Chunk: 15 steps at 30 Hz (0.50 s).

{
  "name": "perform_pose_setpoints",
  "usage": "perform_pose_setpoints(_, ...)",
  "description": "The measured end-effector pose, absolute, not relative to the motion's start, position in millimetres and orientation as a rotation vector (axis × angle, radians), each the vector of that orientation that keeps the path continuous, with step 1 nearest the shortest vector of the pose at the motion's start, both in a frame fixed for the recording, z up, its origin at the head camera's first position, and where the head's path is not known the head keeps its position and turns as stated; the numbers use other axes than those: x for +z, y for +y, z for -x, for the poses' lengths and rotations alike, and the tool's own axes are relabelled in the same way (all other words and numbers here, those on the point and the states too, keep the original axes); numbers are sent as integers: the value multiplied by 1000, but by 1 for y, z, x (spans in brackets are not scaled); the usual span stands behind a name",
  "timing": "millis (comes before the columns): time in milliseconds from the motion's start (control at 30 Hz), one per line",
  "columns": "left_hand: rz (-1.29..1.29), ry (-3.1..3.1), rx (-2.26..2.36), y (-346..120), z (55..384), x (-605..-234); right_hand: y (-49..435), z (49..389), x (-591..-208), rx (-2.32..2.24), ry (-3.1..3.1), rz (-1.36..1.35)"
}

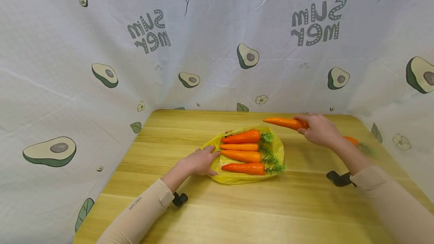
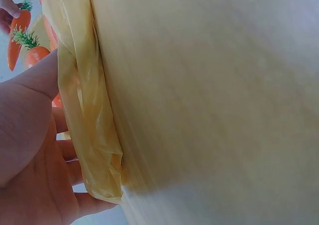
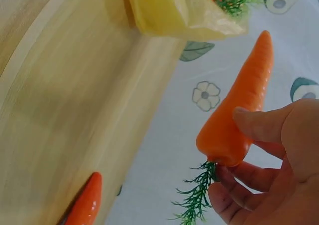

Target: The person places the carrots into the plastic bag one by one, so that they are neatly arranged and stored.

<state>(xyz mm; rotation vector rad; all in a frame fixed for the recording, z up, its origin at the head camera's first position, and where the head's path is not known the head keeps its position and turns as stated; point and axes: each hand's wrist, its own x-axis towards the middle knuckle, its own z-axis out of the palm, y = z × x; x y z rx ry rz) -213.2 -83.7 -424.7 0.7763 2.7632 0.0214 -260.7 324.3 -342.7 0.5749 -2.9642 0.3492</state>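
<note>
A yellow plastic bag (image 1: 234,178) lies spread on the table with several orange carrots (image 1: 242,156) in it, green tops to the right. At its left edge, my left hand (image 1: 200,162) touches the plastic with thumb and fingers spread apart. The left wrist view shows the yellow rim (image 2: 92,120) hiding those fingertips. Up and to the right of the bag, my right hand (image 1: 318,129) grips another carrot (image 1: 285,122) by its thick end, raised, tip pointing left. In the right wrist view its green top hangs below my fingers.
One more carrot (image 1: 350,140) lies on the wooden table (image 1: 220,217) at the right, partly hidden by my right forearm. A white curtain (image 1: 217,48) with avocado prints hangs behind and beside the table. Black wrist-camera mounts (image 1: 339,179) jut from both wrists.
</note>
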Motion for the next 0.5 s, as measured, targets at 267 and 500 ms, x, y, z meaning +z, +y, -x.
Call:
perform_pose_setpoints(267, -764, 2758, 32, -83, 212, -425, 313, 249, -339, 337, -2942, -623)
perform_pose_setpoints(500, -759, 2757, 31, -82, 212, -422, 301, 237, -333, 347, -2945, -643)
